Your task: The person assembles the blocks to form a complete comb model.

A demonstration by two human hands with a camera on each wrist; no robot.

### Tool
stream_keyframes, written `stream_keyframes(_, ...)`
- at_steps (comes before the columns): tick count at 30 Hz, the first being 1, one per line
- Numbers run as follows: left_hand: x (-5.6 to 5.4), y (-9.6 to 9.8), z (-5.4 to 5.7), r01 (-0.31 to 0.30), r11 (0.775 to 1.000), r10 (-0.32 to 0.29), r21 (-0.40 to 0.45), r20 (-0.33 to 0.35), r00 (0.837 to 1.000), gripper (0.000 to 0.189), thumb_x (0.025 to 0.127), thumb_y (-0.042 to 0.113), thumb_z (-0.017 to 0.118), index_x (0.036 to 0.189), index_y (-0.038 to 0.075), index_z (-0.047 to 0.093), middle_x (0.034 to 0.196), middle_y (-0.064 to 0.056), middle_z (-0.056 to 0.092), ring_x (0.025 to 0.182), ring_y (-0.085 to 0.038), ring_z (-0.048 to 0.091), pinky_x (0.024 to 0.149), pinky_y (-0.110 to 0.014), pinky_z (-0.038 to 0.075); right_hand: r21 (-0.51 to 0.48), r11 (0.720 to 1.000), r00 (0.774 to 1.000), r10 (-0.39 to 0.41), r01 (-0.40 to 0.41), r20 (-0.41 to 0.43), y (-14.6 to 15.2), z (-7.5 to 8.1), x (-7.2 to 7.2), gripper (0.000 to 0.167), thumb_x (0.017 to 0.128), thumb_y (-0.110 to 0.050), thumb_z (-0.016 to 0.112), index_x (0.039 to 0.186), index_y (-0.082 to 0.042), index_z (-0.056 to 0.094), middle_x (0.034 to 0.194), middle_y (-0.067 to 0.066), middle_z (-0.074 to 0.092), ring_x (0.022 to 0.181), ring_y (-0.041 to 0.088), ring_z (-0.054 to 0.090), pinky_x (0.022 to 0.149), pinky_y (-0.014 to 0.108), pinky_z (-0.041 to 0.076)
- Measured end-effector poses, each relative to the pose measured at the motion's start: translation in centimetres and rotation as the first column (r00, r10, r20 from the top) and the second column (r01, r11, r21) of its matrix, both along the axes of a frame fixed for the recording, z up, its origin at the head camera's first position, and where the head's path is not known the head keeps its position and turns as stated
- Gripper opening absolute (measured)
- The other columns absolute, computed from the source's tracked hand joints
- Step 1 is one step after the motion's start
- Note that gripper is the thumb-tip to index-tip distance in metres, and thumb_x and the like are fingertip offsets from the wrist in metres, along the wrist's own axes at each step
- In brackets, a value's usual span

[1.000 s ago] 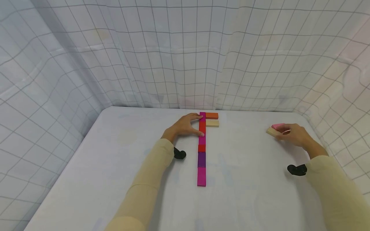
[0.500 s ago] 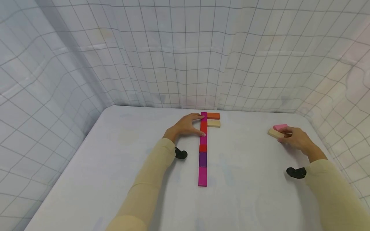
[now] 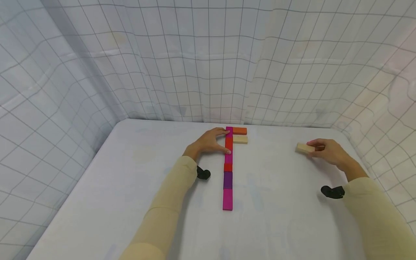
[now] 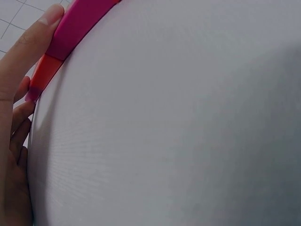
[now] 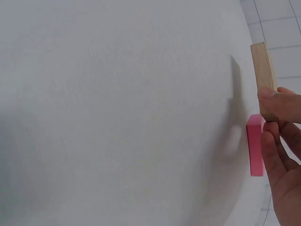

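Note:
A row of magenta, red and purple blocks (image 3: 228, 180) runs away from me along the middle of the white table. My left hand (image 3: 208, 141) rests at the far half of this row, thumb on one magenta block (image 4: 77, 28) and fingertips by the magenta block at the far end. Over at the right, my right hand (image 3: 329, 152) pinches a plain wooden block (image 3: 303, 148) by one end, between thumb and fingers. In the right wrist view a pink block (image 5: 255, 148) lies on the table just behind those fingers; in the head view they mostly hide it.
An orange block (image 3: 239, 131) and a second plain wooden block (image 3: 240, 139) lie crosswise against the right side of the row's far end. White grid-patterned curtains (image 3: 208, 65) enclose the table (image 3: 156, 173) at the back and both sides.
My right hand has lifted the plain wooden block off the pink block's side and shifted it slightly left. The left hand has stayed at the row.

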State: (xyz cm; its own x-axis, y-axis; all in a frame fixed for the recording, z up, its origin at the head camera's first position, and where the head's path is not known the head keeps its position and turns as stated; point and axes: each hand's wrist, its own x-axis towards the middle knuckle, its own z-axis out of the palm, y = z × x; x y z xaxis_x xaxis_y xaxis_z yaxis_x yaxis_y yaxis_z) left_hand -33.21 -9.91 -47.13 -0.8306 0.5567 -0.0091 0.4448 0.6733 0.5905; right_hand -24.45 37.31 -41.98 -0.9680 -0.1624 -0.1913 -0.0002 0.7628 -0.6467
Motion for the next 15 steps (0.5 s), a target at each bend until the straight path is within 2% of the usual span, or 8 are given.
stream_keyframes(6,0.2,0.0,0.1,0.005,1.0,-0.005,-0.001,0.005,1.0,0.092,0.079,0.054,0.085,0.157,0.023,0.048,0.162,-0.003,0.039,0.15,-0.023,0.031,0.123,-0.046,0.024,-0.014,0.999,0.999,0.05,-0.05,-0.012,-2.7,0.3,-0.5,0.048,0.098,-0.016,0.073,0.138,0.004,0.057,0.137,0.031,0.054,0.123,0.043,0.05,0.095,0.048,0.044)
stream_keyframes(15,0.3,0.0,0.3,0.003,1.0,-0.003,0.009,0.009,1.0,0.092,0.079,0.053,0.086,0.157,0.023,0.048,0.162,-0.002,0.038,0.15,-0.022,0.03,0.123,-0.045,0.023,-0.066,0.992,0.994,0.108,-0.109,-0.019,-6.7,-0.3,-1.6,0.039,0.097,-0.01,0.072,0.133,0.001,0.062,0.133,0.024,0.057,0.122,0.038,0.053,0.096,0.041,0.046)
